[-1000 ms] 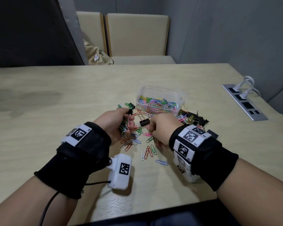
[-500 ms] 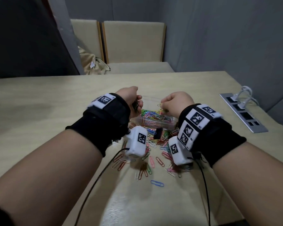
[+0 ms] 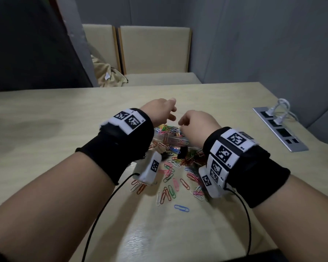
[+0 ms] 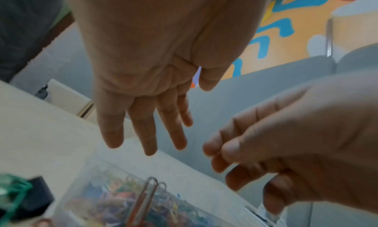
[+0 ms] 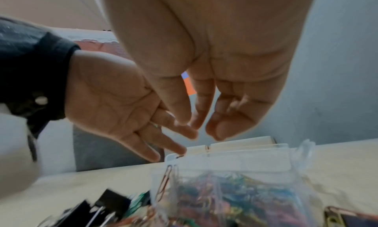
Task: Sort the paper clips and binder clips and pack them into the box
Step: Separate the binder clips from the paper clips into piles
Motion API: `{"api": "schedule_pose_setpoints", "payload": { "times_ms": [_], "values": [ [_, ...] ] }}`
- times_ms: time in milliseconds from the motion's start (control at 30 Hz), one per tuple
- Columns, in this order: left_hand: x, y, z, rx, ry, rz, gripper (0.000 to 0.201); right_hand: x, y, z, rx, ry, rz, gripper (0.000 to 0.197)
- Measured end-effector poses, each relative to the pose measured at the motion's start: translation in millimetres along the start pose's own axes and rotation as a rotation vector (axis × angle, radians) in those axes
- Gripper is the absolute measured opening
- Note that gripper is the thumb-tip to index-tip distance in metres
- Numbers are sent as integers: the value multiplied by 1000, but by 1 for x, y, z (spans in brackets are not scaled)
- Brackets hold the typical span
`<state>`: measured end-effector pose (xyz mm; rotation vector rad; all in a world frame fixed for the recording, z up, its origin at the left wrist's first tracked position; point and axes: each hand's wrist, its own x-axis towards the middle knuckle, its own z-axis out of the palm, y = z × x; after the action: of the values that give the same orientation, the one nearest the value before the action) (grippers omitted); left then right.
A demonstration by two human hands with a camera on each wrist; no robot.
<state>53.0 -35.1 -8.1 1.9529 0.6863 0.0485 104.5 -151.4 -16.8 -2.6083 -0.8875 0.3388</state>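
A clear plastic box (image 3: pixel 175 141) holding colourful paper clips stands on the table, partly hidden by my wrists. My left hand (image 3: pixel 167 110) hovers over the box with straight, spread fingers (image 4: pixel 147 143) and holds nothing. Just to its right, my right hand (image 3: pixel 189 121) hangs over the box with loosely curled fingers (image 5: pixel 196 127), also empty. An orange paper clip (image 4: pixel 145 198) stands on end inside the box (image 5: pixel 225 190). Loose paper clips (image 3: pixel 170 176) lie scattered in front of the box. A black binder clip (image 3: pixel 183 155) sits among them, and more black binder clips (image 5: pixel 110 201) lie beside the box.
A single blue paper clip (image 3: pixel 181 208) lies nearest me. A metal socket panel (image 3: pixel 280 129) with white plugs is set into the table at the right. Two beige chairs (image 3: pixel 153 53) stand beyond the far edge. Cables hang from both wrist cameras.
Both hands rose from the loose pile and moved forward over the box. The left hand, which gripped a bunch of paper clips, has opened and is empty.
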Motion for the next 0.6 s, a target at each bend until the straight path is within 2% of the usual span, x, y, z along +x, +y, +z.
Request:
{"api": "schedule_pose_setpoints", "payload": {
  "times_ms": [100,200,300,433,533,600],
  "values": [
    [-18,-20,-11,93,63,66,26,-13,-5,11,-87,-108,-115,20],
    [-39,-37,-19,413,-1,39,18,-10,-10,27,-194,-120,-210,33],
    [-60,-45,-19,720,-145,-3,24,1,-15,38,-278,-80,-288,40],
    [-71,-54,-9,1089,-299,-3,45,13,-20,40,-405,-61,-316,28],
    [-71,-61,-4,1223,-360,-15,51,20,-22,36,-354,-2,-279,23],
    [-69,-65,-1,1248,-368,-8,53,22,-21,30,-255,39,-202,22]
  ]
}}
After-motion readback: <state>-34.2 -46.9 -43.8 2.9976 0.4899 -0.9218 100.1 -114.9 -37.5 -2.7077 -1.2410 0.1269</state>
